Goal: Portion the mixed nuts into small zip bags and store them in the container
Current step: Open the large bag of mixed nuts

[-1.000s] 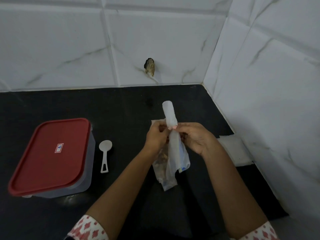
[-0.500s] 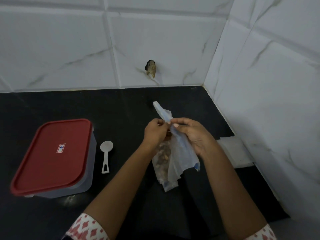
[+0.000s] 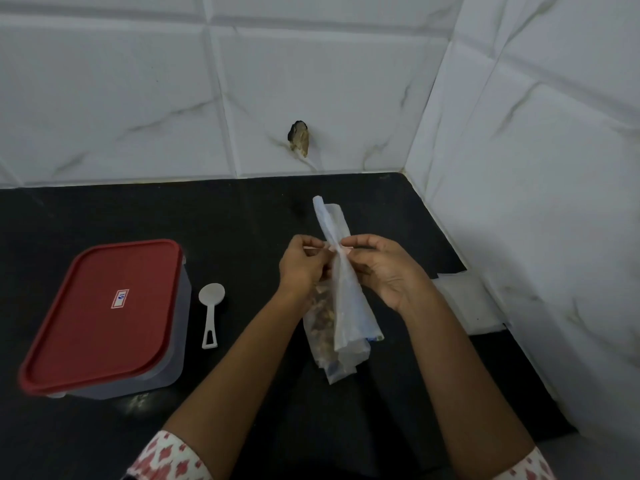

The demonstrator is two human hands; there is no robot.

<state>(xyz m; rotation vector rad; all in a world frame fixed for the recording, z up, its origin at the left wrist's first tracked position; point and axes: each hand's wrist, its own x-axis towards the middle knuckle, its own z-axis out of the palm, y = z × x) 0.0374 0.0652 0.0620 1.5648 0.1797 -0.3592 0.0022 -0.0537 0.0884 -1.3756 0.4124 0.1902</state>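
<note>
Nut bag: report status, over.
Left hand and right hand both pinch nut bag at twisted neck. Container lid on, scoop beside it. Nothing blocking.

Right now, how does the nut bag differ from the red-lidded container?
The nut bag is held upright by the left hand and right hand; the container stands untouched on the counter. The nut bag is clear, nuts showing; the container has an opaque red lid. Both look closed.

White marble-veined tiled walls meet at a corner above a black countertop.
</note>
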